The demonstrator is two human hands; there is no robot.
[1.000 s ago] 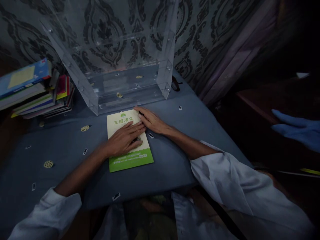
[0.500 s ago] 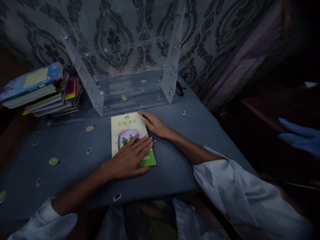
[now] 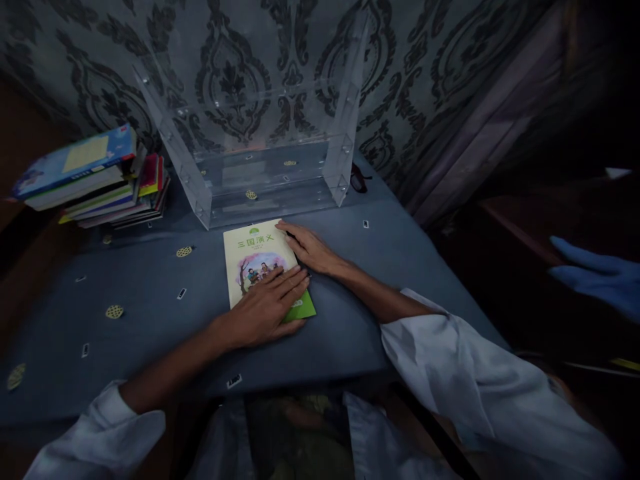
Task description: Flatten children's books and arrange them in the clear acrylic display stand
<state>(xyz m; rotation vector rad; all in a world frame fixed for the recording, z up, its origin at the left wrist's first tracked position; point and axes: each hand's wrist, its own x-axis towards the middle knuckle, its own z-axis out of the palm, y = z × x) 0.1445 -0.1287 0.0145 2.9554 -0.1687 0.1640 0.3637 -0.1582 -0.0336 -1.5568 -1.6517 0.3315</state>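
A thin cream and green book (image 3: 256, 241) with Chinese characters and a painted picture on its cover lies shut on the table in front of me. My left hand (image 3: 267, 303) rests flat across the lower part of the cover, fingers stretched toward the right and covering some of the picture. Along the book's upper right edge lies my right hand (image 3: 310, 250), its fingers extended and touching the corner. Just beyond the book stands a clear acrylic rack (image 3: 273, 208) with stepped side panels and nothing on its shelves.
A stack of books (image 3: 100, 173) sits at the table's left, a blue one on top. Dark-framed glasses (image 3: 358, 179) lie behind the rack's right side. The blue tablecloth (image 3: 150, 340) carries small printed shapes. At far right is a blue glove-like shape (image 3: 595, 270).
My left hand has shifted slightly up and to the right over the cover. The whole view has tilted a little; my right hand stays at the book's upper right corner.
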